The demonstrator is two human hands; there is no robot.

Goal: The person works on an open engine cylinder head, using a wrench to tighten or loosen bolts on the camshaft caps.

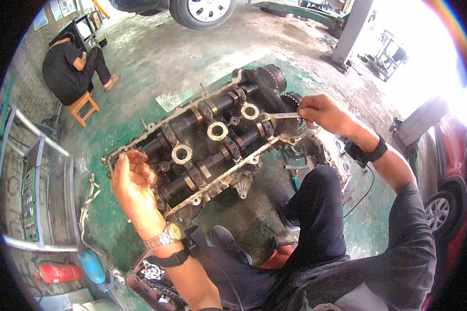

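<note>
A dark, oily engine cylinder head (205,171) lies in front of me, its two camshafts (220,107) exposed. Three pale round rings (218,131) stand in a row along its middle. In my right hand (324,115) is a metal wrench (284,116), pinched at its outer end. The wrench's other end is at a camshaft bearing cap near the right ring; whether it sits on a bolt is too small to tell. My left hand (134,173) rests at the head's left end, fingers loosely bent and apart, with no tool visible in it.
Timing sprockets (273,78) sit at the head's far right end. A person (67,70) sits on a wooden stool (83,108) at far left. On the left stand a metal tool rack (33,181) and a red cylinder (58,273). A lift post (352,36) rises behind; a red car (454,150) is at right.
</note>
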